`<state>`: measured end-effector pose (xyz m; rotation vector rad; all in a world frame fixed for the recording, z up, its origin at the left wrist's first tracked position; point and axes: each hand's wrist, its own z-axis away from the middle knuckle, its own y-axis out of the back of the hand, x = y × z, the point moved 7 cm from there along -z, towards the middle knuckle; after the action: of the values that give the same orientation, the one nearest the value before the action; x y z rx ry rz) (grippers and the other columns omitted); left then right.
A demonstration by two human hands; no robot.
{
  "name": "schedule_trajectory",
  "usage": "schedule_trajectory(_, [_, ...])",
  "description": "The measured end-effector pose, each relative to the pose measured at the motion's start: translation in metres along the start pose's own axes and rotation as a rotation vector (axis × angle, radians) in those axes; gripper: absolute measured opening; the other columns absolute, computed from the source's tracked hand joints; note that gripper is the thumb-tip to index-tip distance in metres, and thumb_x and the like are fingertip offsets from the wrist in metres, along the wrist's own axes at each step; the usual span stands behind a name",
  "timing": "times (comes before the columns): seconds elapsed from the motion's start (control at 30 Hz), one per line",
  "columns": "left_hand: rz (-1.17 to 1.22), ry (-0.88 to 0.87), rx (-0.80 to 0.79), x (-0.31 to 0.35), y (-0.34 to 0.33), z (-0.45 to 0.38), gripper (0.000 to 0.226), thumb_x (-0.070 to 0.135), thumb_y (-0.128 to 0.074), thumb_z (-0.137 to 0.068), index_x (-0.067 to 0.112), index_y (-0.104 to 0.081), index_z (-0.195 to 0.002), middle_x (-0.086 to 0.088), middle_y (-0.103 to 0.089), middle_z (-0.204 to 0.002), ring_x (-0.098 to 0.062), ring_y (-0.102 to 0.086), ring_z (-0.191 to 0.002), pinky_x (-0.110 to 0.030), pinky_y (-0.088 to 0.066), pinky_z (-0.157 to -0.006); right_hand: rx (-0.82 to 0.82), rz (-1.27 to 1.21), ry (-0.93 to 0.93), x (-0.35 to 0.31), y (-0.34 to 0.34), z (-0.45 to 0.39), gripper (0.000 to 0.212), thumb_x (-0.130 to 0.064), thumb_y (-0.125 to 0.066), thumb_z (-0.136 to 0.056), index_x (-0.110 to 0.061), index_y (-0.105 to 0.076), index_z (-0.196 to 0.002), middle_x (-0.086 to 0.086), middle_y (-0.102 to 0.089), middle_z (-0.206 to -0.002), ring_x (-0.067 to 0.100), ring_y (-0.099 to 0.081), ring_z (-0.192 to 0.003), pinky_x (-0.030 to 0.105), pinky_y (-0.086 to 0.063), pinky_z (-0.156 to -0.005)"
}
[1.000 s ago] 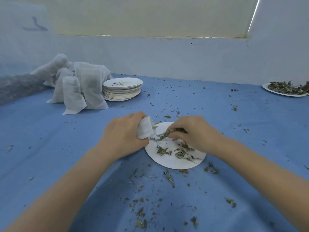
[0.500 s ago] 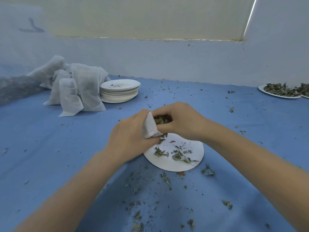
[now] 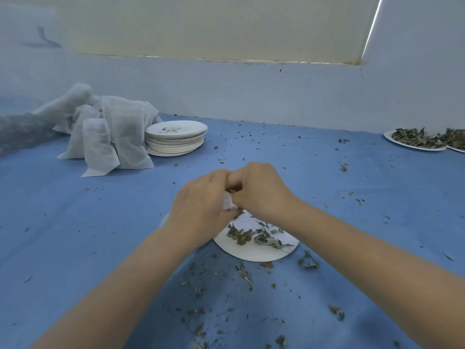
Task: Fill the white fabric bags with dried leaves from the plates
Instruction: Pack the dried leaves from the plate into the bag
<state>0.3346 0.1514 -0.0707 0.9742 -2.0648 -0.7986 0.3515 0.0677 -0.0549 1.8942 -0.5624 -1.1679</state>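
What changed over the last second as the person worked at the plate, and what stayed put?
The right hand lifted from the plate with a pinch of dried leaves and moved up to the white fabric bag, closing in against the left hand. The left hand kept its grip on the bag, rising slightly. Unchanged: leaves remaining on the plate, the filled bags, the plate stack and the far plate of leaves.

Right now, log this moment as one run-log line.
left hand grips white fabric bag | right hand pushes leaves into bag | plate below, some dried leaves left
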Motion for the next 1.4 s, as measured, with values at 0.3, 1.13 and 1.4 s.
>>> schedule_trajectory(0.3, [0.100, 0.111, -0.073, -0.024, 0.006, -0.003, 0.079, 0.036, -0.077, -0.063, 0.031, -0.034, -0.129, 0.017, -0.047, -0.111, -0.007, -0.046, -0.086, -0.025, -0.037, -0.070, -0.290, -0.161, 0.145, -0.009, 0.018, 0.003, 0.038, 0.000, -0.053, -0.085, -0.027, -0.067, -0.108, -0.007, -0.071, -0.092, 0.005, -0.055, -0.062, 0.014, -0.041, -0.054])
schedule_trajectory(1.13, [-0.035, 0.191, -0.085, -0.043, 0.019, 0.011, 0.047, 0.026, -0.070, -0.067, 0.026, -0.049, -0.109, 0.008, -0.052, -0.094, -0.020, -0.048, -0.083, -0.030, -0.037, -0.067, -0.390, 0.212, 0.106, 0.049, -0.014, 0.054, 0.034, -0.056, -0.045, -0.089, -0.053, -0.050, -0.122, -0.021, -0.037, -0.136, 0.006, -0.029, -0.126, 0.026, -0.024, -0.108])
schedule_trajectory(1.4, [-0.040, 0.194, -0.109, -0.043, 0.013, 0.014, 0.045, 0.034, -0.073, -0.070, 0.028, -0.048, -0.107, 0.009, -0.051, -0.092, -0.019, -0.049, -0.082, -0.030, -0.039, -0.067, -0.465, 0.243, 0.006, 0.063, -0.019, 0.055, 0.057, -0.056, -0.052, -0.086, -0.047, -0.031, -0.138, -0.013, -0.025, -0.132, -0.006, -0.044, -0.084, 0.020, -0.035, -0.084])
